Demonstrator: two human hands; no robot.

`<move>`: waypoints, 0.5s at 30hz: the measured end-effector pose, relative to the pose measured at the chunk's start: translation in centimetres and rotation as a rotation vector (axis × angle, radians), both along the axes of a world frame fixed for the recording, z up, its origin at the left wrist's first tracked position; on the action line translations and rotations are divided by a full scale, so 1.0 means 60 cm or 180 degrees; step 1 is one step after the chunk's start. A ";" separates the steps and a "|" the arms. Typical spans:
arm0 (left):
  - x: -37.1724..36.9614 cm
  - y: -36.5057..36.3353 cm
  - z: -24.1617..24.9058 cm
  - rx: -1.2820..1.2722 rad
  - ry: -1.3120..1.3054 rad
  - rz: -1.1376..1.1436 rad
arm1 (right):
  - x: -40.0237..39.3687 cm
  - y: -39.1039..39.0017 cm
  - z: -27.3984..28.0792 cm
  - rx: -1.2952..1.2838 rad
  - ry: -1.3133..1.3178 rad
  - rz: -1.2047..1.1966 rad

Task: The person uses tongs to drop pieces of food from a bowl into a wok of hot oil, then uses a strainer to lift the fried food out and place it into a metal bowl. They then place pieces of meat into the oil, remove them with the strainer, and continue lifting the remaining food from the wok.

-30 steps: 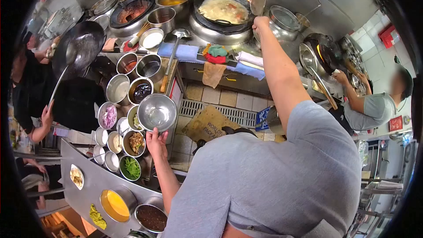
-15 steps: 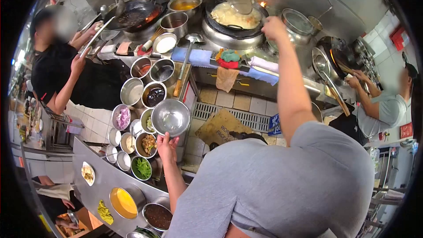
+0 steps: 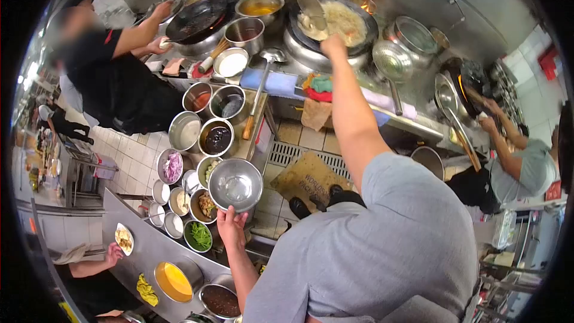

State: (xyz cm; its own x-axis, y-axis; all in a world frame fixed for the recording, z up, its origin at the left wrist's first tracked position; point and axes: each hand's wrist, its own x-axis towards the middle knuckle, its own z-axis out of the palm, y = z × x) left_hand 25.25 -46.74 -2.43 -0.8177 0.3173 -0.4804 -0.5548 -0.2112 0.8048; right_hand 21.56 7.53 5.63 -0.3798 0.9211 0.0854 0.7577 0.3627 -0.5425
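My left hand [image 3: 232, 227] grips a metal bowl [image 3: 236, 184] by its near rim. The bowl looks empty inside and is over the ingredient pots. At the stove, my right hand [image 3: 333, 46] is closed round the handle of a wide round metal scoop [image 3: 308, 7]; whether it has holes cannot be made out. The scoop is tilted at the left side of a wok [image 3: 293, 31], with pale pieces at its lower edge. Pale, bubbling food [image 3: 345, 23] fills the wok.
Pots of sauce [image 3: 216, 137], red onion [image 3: 172, 167] and greens [image 3: 197, 236] stand left of the bowl. A ladle [image 3: 260, 87] lies along the stove edge, and a skimmer [image 3: 392, 63] rests right of the wok. Co-workers stand at woks on both sides; another person's hand [image 3: 113, 255] is beside a plate [image 3: 124, 240].
My right hand has moved left and slightly lower, bringing the scoop down from above the wok to its left side. The left co-worker has reached towards the stove. A hand has appeared beside the plate.
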 end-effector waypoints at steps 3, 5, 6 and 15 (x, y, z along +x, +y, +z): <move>-0.005 0.007 -0.003 0.0031 -0.0042 0.0072 | -0.009 0.045 0.040 0.0699 -0.0195 -0.0002; -0.010 0.011 0.000 0.0030 -0.0040 0.0120 | -0.042 0.095 0.014 0.0740 -0.0241 -0.0020; -0.013 0.014 0.002 0.0004 -0.0053 0.0091 | -0.043 0.102 0.016 0.0761 -0.0230 0.0020; -0.044 0.013 -0.017 0.0290 -0.0032 0.0117 | 0.151 0.024 0.042 0.0343 -0.0732 0.0256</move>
State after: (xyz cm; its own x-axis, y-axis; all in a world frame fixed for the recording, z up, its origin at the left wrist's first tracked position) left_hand 22.64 -45.95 -3.47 -0.8249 0.3298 -0.4591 -0.5532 -0.3038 0.7757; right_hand 30.60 9.00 8.13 -0.4722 0.8774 0.0843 0.8230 0.4731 -0.3144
